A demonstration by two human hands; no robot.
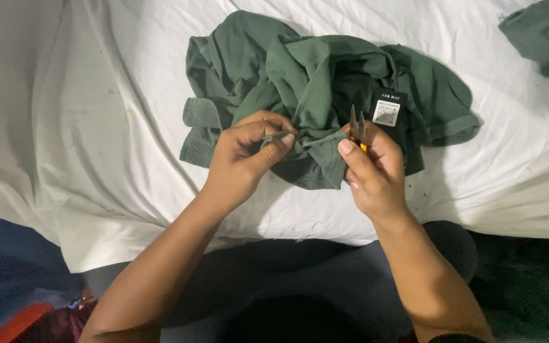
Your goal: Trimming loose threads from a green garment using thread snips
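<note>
A crumpled dark green shirt [325, 82] lies heaped in the upper middle of the frame on a white bedsheet [96, 127] that covers most of the view and is creased and rumpled all over. A small white printed label on a black patch [387, 112] shows on the shirt's right half, just above the person's right hand.

The left hand [244, 155], a little left of centre, is closed in a pinch: thumb and forefinger grip a narrow strip of the green fabric [279, 136] at the shirt's lower edge. The right hand [371, 166], just right of centre, is also closed, wrapped round a pair of small thread snips [357, 124] with a bit of yellow handle showing by the fingers; the two thin metal blades stick up above the hand, slightly apart, their tips against the shirt beside the label. The thumb of that hand presses on the fabric edge that stretches across from the left hand, so the cloth runs taut between the two.

Both forearms come up from the bottom of the frame. A second piece of dark green cloth [541, 35] sits in the upper right corner, well apart from the shirt. Along the bottom lies dark clothing or fabric, with something blue and orange in the lower left corner that I cannot make out.
</note>
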